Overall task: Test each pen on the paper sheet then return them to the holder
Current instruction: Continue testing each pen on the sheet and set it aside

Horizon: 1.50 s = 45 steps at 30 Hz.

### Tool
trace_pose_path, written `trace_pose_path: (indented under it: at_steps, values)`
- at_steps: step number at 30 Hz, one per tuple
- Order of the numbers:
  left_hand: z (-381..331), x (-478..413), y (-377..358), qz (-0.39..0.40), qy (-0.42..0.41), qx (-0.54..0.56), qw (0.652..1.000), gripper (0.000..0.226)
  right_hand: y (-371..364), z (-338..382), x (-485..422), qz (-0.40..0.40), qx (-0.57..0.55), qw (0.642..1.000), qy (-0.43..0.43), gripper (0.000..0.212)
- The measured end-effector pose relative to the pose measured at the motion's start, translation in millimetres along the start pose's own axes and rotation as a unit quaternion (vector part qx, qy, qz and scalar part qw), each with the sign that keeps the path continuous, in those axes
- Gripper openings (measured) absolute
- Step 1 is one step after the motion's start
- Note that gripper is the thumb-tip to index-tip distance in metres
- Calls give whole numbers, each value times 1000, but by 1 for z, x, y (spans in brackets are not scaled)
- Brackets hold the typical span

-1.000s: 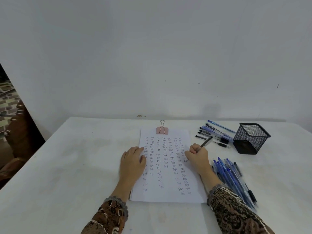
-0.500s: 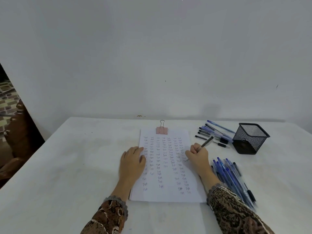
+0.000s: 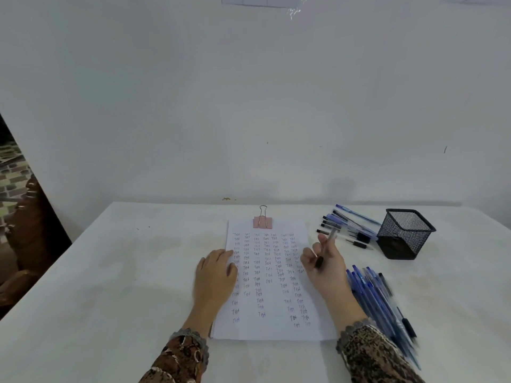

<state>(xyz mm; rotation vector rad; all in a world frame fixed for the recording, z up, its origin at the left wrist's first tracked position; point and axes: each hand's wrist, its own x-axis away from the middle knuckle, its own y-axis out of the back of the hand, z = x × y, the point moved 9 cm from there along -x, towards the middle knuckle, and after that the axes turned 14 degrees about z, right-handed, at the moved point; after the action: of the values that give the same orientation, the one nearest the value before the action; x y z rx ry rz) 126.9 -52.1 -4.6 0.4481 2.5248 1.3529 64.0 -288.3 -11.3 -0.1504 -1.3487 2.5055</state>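
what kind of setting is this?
Probably a plain room used as a desk workspace: white table against a bare wall, clipped paper sheet, mesh pen holder, loose pens.

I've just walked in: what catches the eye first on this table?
A clipped paper sheet covered in columns of handwritten "Test" lies at the centre, the left hand pressing its left edge. The right hand holds a pen above the sheet's right side, with blue pens beside it and a black mesh holder beyond.

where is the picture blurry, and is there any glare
Head view: the blue pens by the right hand smear toward the lower right edge, and the pen it holds is soft; the paper stays readable; a small glare spot sits on the wall near the top.
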Motion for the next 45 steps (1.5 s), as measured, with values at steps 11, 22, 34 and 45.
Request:
trace_pose_path:
  at_steps: [11,22,34,45]
  values:
    - [-2,-1,1,-6,-7,1,1000,38,21,-20,17,-101,-105,987,62,37]
    - [4,-3,-2,-8,-6,2,1000,38,-22,97,54,-119,680,724,10,15]
    - [4,-5,-3,-7,-4,-1,1000,38,48,122,74,-166,801,538,-204,21]
    - [3,-4,-2,-13,-6,2,1000,38,-2,139,4,-95,851,500,-133,21]
